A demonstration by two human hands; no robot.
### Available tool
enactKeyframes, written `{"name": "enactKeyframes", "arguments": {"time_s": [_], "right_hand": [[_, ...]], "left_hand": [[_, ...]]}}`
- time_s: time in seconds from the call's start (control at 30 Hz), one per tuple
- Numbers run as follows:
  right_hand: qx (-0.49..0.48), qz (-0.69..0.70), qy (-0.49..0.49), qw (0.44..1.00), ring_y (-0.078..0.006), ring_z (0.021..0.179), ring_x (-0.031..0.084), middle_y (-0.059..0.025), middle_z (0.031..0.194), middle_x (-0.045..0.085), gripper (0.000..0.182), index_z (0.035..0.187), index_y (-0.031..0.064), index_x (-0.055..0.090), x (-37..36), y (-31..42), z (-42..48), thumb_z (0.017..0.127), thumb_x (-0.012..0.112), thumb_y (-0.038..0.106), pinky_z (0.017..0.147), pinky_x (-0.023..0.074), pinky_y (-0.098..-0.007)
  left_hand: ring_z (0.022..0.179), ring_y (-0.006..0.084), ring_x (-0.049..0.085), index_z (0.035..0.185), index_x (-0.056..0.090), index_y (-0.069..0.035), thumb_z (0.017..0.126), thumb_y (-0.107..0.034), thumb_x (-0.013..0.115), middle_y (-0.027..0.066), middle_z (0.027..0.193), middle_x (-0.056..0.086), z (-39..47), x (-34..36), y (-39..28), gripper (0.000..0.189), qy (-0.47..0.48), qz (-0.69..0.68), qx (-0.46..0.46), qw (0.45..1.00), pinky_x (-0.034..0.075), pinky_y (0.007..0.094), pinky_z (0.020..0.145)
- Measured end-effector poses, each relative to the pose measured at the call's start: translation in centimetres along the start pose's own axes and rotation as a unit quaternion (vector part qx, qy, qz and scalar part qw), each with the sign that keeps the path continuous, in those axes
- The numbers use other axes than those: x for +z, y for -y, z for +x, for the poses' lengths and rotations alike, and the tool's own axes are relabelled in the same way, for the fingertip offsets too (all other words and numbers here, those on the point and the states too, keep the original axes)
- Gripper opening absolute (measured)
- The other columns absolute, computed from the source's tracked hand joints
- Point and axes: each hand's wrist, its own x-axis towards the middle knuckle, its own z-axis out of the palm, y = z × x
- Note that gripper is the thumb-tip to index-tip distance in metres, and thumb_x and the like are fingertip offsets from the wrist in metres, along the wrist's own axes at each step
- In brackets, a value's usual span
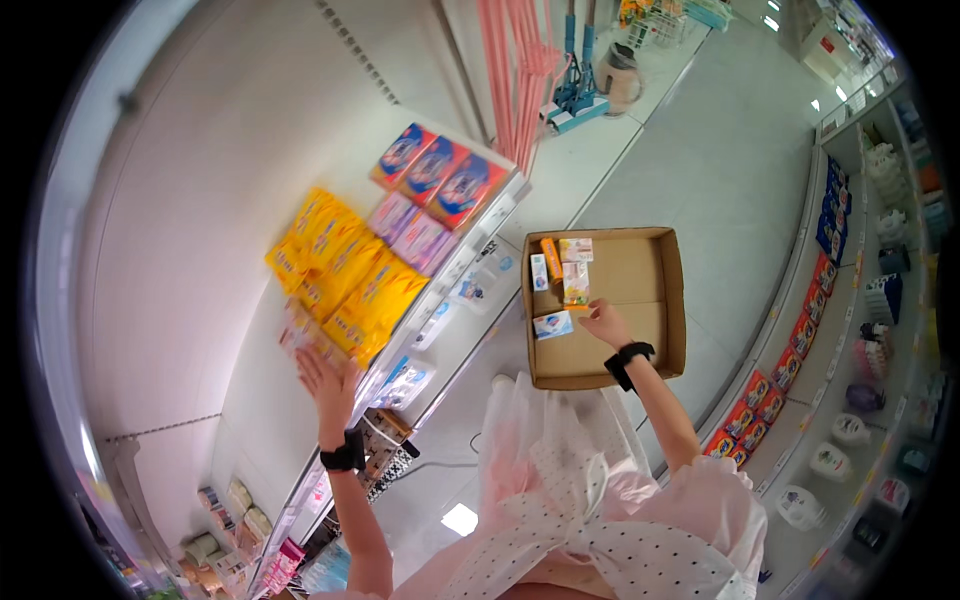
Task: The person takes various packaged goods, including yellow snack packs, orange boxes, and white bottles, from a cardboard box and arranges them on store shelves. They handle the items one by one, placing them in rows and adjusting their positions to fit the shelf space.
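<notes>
On the shelf at left, my left hand rests with its fingers on a pinkish-white packet, beside several yellow packets. My right hand reaches into an open cardboard box, its fingertips at a small orange-edged item; whether they grip it is unclear. The box also holds a blue-and-white carton, a narrow white carton, an orange packet and pale patterned cartons. Behind the yellow packets stand purple packs and red-and-blue packs.
Pink hangers and blue mops stand beyond the shelf end. A lower shelf at left holds clear packs. Along the right side, another shelf carries red packs and white bottles. A grey cable lies below the left shelf.
</notes>
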Motion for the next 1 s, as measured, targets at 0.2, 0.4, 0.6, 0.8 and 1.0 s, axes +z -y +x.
{"name": "enactKeyframes", "arguments": {"time_s": [0.2,0.4,0.6,0.8,1.0], "right_hand": [[0.037,-0.122,-0.067,0.990,-0.0403,0.107,0.047,-0.0280,0.124,0.035,0.096,0.134,0.0025,0.018,5.6,-4.9,10.9,0.062,0.075,0.030,0.085,0.0441,-0.0429],[0.041,-0.260,0.000,0.965,-0.0436,0.111,0.042,-0.0278,0.133,0.022,0.110,0.140,0.0206,0.008,8.5,-4.0,13.5,0.057,0.080,0.029,0.088,0.0430,-0.0457],[0.102,-0.186,-0.007,0.977,-0.0411,0.106,0.046,-0.0244,0.127,0.032,0.091,0.130,0.0192,0.026,7.0,-4.9,12.6,0.055,0.077,0.020,0.083,0.0454,-0.0449],[0.099,0.318,0.267,0.904,-0.0234,0.096,0.052,-0.0153,0.111,0.049,0.097,0.137,0.0126,0.020,0.3,-3.3,4.9,0.055,0.072,0.008,0.083,0.0437,-0.0349],[-0.138,0.300,0.397,0.857,-0.0180,0.103,0.050,-0.0059,0.118,0.048,0.095,0.137,0.0142,0.025,-3.0,12.1,-10.5,0.057,0.072,-0.006,0.086,0.0442,-0.0319]], "left_hand": [[0.133,0.0370,0.010,0.140,0.013,-0.003,0.091,-0.041,0.038,0.0216,0.145,0.009,0.0,1.2,0.3,0.067,-0.069,0.001,0.006,0.998,0.008,0.0488,0.106],[0.133,0.0372,0.013,0.140,0.020,-0.008,0.092,-0.036,0.035,0.0221,0.144,0.012,-0.4,0.9,-1.0,0.057,-0.082,-0.015,0.031,0.996,0.010,0.0481,0.105],[0.132,0.0378,0.014,0.139,0.024,-0.010,0.092,-0.035,0.037,0.0236,0.143,0.015,-0.2,1.1,-1.1,0.055,-0.099,-0.017,0.024,0.995,0.011,0.0486,0.105],[0.134,0.0316,0.014,0.136,0.032,-0.010,0.089,-0.034,0.045,0.0181,0.144,0.019,-1.3,0.4,0.5,0.054,-0.099,-0.124,-0.038,0.987,0.003,0.0459,0.107],[0.112,0.0267,0.047,0.125,0.043,-0.007,0.077,-0.017,0.065,0.0137,0.118,0.051,-7.9,-3.4,-8.1,0.054,0.049,-0.378,0.086,0.921,0.035,0.0335,0.096]]}}
